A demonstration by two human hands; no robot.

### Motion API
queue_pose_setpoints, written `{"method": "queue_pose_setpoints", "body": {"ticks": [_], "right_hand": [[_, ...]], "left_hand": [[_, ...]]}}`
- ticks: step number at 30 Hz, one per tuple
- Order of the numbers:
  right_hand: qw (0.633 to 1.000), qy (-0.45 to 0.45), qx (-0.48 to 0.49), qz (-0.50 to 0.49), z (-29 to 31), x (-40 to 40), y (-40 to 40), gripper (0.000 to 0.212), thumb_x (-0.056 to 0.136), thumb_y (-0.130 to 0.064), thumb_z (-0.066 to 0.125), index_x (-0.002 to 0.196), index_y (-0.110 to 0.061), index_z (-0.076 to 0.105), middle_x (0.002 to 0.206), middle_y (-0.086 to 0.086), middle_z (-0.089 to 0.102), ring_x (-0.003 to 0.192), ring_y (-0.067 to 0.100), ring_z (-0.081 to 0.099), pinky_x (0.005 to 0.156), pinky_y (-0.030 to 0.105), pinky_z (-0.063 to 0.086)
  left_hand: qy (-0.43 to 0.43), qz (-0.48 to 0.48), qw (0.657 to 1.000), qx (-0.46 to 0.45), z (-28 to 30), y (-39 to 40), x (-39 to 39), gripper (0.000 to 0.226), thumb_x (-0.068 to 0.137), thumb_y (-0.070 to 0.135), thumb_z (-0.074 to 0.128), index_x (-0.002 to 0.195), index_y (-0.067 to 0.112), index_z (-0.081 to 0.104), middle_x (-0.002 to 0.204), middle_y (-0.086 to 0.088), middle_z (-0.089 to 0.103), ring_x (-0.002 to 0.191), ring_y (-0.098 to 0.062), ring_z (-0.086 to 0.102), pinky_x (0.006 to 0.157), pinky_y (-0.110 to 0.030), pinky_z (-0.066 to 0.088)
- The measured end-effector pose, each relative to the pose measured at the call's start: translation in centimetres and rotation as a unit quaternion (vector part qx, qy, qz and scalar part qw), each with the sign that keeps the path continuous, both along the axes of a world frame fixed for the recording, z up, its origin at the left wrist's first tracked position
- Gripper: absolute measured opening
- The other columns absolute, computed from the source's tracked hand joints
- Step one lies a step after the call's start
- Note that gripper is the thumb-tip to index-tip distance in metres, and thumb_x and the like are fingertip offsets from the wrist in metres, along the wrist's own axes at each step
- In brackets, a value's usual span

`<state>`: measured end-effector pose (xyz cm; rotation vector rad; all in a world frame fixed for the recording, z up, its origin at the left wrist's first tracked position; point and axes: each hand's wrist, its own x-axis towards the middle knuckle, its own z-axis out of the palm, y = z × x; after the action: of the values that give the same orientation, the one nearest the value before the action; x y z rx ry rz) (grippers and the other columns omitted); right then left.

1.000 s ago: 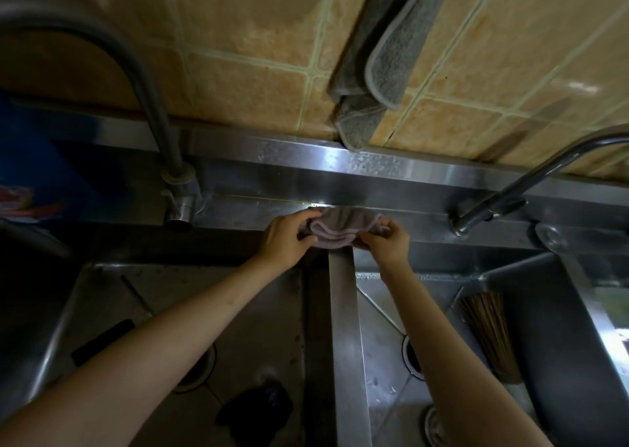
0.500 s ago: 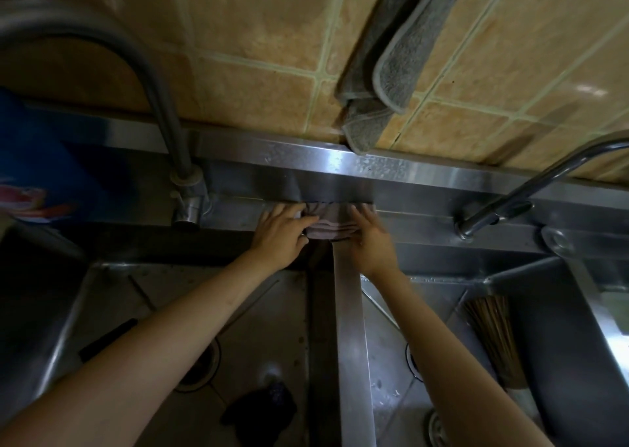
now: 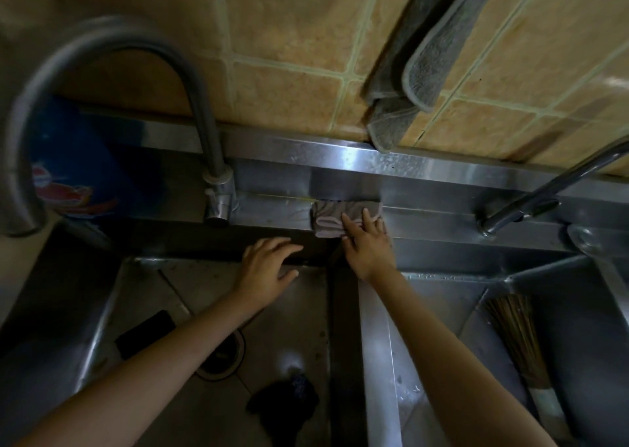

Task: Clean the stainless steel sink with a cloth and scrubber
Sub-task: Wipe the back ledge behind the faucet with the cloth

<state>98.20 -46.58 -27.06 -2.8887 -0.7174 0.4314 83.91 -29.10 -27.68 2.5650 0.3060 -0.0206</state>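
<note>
Tan tiled wall [image 3: 289,38] up top, steel sink [image 3: 343,164] ledge under it. Your right hand [image 3: 367,246] presses flat, fingers straight, on the folded greyish-pink cloth [image 3: 332,220] lying on the back ledge between the two taps. Your left hand [image 3: 269,269] hovers loose and empty over the left basin. The dark lump [image 3: 282,402] in that basin is too dim to identify.
</note>
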Motion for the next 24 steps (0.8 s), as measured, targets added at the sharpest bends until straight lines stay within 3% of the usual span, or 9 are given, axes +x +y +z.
{"method": "queue_pose_setpoints", "body": {"ticks": [2, 5, 10, 18, 24], "right_hand": [[1.0, -0.001, 0.017, 0.016, 0.0, 0.3, -0.6, 0.051, 0.096, -0.039, 0.039, 0.146, -0.036, 0.024, 0.157, 0.01, 0.011, 0.144, 0.035, 0.012, 0.118, 0.041, 0.015], [0.997, 0.024, 0.058, -0.037, 0.3, 0.8, -1.0, 0.051, 0.095, -0.033, 0.045, 0.144, -0.032, 0.031, 0.157, 0.01, 0.013, 0.144, 0.033, 0.014, 0.116, 0.042, 0.02], [0.998, 0.053, 0.009, -0.046, 1.2, -0.2, 1.7, 0.053, 0.097, -0.04, 0.039, 0.147, -0.036, 0.021, 0.159, 0.005, 0.004, 0.143, 0.039, 0.003, 0.116, 0.05, 0.016], [0.998, 0.052, -0.013, -0.029, 1.5, -0.6, 3.1, 0.056, 0.095, -0.041, 0.041, 0.147, -0.035, 0.021, 0.158, 0.009, 0.007, 0.143, 0.04, 0.006, 0.117, 0.048, 0.014], [0.997, 0.062, -0.024, -0.034, 1.8, -1.5, 4.7, 0.058, 0.095, -0.045, 0.038, 0.148, -0.035, 0.017, 0.158, 0.01, 0.005, 0.142, 0.042, 0.003, 0.116, 0.052, 0.012]], "left_hand": [[-0.001, 0.01, 1.0, 0.006, 0.3, 0.4, 0.0, 0.047, 0.087, 0.033, 0.061, 0.132, 0.029, 0.05, 0.14, 0.002, 0.044, 0.13, -0.019, 0.036, 0.105, -0.037, 0.028], [-0.004, 0.018, 1.0, 0.005, 0.5, 1.3, -0.1, 0.047, 0.087, 0.031, 0.061, 0.132, 0.029, 0.049, 0.14, 0.001, 0.044, 0.131, -0.02, 0.035, 0.107, -0.038, 0.026], [0.001, 0.031, 0.999, 0.02, 0.7, 3.1, -1.0, 0.048, 0.086, 0.034, 0.062, 0.132, 0.03, 0.049, 0.14, 0.002, 0.043, 0.13, -0.021, 0.036, 0.106, -0.038, 0.026], [0.009, 0.063, 0.998, 0.004, 0.4, 5.7, -5.0, 0.052, 0.079, 0.04, 0.068, 0.127, 0.026, 0.055, 0.131, -0.001, 0.053, 0.123, -0.023, 0.045, 0.098, -0.038, 0.034], [-0.018, 0.185, 0.983, -0.005, 0.8, 9.0, -7.8, 0.06, 0.076, 0.036, 0.073, 0.128, 0.018, 0.052, 0.127, -0.007, 0.054, 0.118, -0.027, 0.049, 0.094, -0.036, 0.04]]}}
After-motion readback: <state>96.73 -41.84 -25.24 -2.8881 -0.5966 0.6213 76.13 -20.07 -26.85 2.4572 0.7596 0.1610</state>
